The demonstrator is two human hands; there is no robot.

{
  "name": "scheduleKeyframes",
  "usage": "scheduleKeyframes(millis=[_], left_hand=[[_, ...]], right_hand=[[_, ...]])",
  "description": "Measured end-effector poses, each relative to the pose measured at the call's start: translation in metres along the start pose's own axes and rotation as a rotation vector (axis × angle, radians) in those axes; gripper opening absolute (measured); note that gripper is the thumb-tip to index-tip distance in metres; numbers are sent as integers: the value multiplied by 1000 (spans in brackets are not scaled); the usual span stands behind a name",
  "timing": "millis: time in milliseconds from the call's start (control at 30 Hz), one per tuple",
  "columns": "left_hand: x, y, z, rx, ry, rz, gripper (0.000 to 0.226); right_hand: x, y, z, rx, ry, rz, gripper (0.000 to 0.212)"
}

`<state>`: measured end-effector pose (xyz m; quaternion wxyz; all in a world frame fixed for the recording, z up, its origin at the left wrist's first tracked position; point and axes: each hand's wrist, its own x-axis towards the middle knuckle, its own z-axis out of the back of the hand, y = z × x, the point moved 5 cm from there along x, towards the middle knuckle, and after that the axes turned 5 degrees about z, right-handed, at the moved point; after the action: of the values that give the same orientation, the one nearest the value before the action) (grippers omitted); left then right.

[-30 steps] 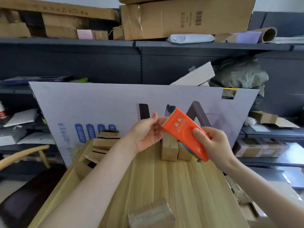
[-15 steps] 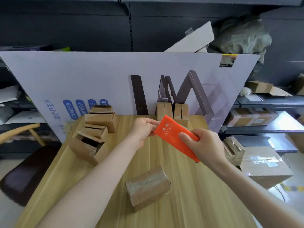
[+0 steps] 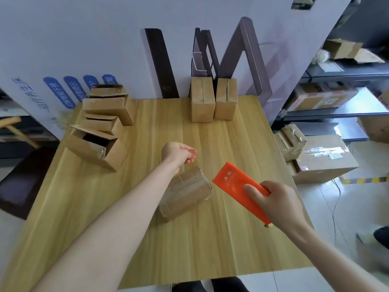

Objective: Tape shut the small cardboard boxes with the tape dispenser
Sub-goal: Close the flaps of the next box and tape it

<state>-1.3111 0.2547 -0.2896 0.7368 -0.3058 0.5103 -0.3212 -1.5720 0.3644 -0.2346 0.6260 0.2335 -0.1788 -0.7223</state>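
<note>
A small cardboard box (image 3: 185, 194), glossy with clear tape, lies on its side in the middle of the wooden table (image 3: 210, 245). My right hand (image 3: 280, 203) grips the flat orange tape dispenser (image 3: 231, 182), whose toothed end points up-left just right of the box. My left hand (image 3: 179, 152) hovers over the box's far end, a short way from the dispenser, its fingertips pinched together. A faint strip of clear tape seems to run between fingertips and dispenser. Two shut boxes (image 3: 203, 104) (image 3: 226, 102) stand at the back edge.
Several open boxes (image 3: 101, 131) lie stacked at the table's left back corner. A large white printed board (image 3: 84, 39) leans behind the table. Taped cartons (image 3: 322, 159) sit on the floor to the right, beside dark shelves (image 3: 336, 110).
My view has tilted down onto the table. Both hands have dropped toward the lying box. The left hand has drawn away from the dispenser's toothed edge, which it touched before.
</note>
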Motion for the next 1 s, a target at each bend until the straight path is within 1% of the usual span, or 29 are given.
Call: scheduleKeyframes(millis=[67,200,333,500,700,800,900,967,1000], left_hand=[[9,10,-1,36,-34,0,15],[21,15,-14,238,-93,-120,13],[32,16,-26,419,-78,-184,6],[46,31,-30,483,-79,-166,4],[57,42,-34,539,-68,-189,1],[61,49,-37,548,-55,-192,5],[64,59,-36,504,-46,-176,12],[62,68,-37,469,-12,-153,23],[61,73,-38,478,7,-127,33]], right_hand=[[-4,-12,-11,27,20,-28,44],[-4,-28,-36,21,33,-98,43],[3,-47,-65,18,74,-207,49],[7,-60,-90,2,116,-258,52],[8,-66,-104,-26,148,-305,53],[9,-68,-108,-39,168,-314,52],[13,-67,-111,-60,182,-328,52],[17,-65,-110,-93,179,-327,51],[19,-64,-109,-114,178,-323,50]])
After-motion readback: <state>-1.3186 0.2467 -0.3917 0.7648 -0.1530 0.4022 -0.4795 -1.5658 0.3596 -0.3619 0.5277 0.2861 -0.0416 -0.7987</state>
